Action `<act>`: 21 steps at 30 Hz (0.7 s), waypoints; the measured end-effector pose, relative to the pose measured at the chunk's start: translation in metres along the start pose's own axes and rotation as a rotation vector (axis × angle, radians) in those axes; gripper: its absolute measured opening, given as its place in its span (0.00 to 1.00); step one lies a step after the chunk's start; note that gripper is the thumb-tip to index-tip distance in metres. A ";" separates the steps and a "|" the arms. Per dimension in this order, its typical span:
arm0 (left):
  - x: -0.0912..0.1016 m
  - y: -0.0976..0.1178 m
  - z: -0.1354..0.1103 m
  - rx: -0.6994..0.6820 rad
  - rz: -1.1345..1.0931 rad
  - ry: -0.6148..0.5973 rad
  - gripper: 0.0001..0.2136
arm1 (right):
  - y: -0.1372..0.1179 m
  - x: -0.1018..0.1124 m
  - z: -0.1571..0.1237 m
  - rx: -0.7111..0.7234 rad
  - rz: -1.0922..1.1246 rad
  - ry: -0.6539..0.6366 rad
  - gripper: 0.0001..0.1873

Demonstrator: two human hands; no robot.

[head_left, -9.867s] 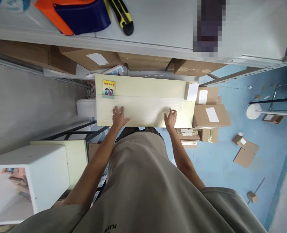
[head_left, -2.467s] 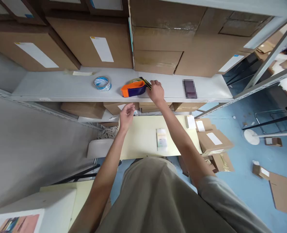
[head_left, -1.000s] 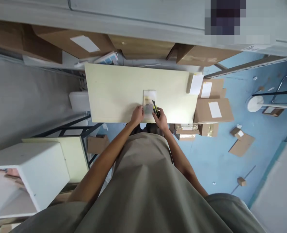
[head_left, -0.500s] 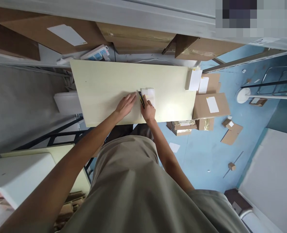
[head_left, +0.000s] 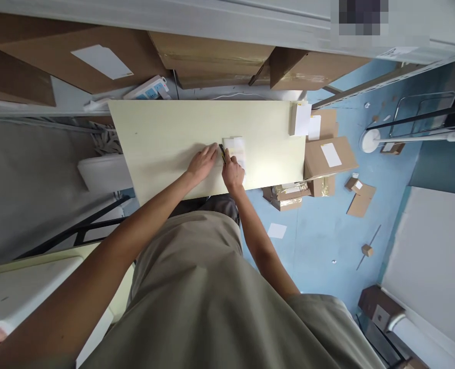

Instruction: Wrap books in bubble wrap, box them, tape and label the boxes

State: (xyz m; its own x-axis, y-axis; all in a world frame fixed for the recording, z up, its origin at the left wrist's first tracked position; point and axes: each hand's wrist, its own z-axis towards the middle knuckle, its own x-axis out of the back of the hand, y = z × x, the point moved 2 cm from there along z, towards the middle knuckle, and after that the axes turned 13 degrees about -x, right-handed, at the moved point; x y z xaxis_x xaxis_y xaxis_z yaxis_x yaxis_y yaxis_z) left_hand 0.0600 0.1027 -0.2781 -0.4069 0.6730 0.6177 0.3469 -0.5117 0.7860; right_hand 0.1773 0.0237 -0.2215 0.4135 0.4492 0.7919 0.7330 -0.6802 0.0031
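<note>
My right hand [head_left: 233,173] is closed around a black and yellow utility knife [head_left: 223,150], its tip pointing up and to the left. Under and beside that hand is a white paper sheet or flat packet [head_left: 234,144] with faint yellowish marks. My left hand [head_left: 203,163] lies on the pale yellow tabletop [head_left: 162,133], fingers stretched out and close together. Its fingertips are just left of the knife tip. Whether anything thin lies under them, I cannot tell.
A small white box [head_left: 301,120] stands at the table's right end. Cardboard boxes [head_left: 329,158] are stacked beyond that edge, and large cartons [head_left: 215,57] fill the shelf behind. A white paper [head_left: 277,230] and cardboard pieces [head_left: 361,200] lie on the blue floor.
The camera view has shifted and tilted slightly. My right hand has moved a little with the knife, over the paper's left edge. My left hand stays flat on the table.
</note>
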 end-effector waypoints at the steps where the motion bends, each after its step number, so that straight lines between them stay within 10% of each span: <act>1: 0.000 0.000 0.000 -0.006 0.010 -0.004 0.24 | 0.002 -0.002 -0.004 -0.001 -0.004 0.000 0.38; 14: -0.007 -0.005 -0.003 -0.028 0.055 -0.048 0.24 | 0.071 -0.049 -0.098 -0.076 -0.062 -0.191 0.39; 21: -0.010 -0.005 -0.006 -0.003 0.105 -0.145 0.29 | 0.106 -0.033 -0.134 -0.126 -0.069 -0.261 0.38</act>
State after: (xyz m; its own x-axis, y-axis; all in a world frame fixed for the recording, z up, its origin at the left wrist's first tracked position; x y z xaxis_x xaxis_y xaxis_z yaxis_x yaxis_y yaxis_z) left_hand 0.0573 0.0956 -0.2879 -0.2420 0.6858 0.6864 0.3785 -0.5846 0.7176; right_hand 0.1687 -0.1412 -0.1656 0.5021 0.6198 0.6031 0.6982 -0.7020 0.1403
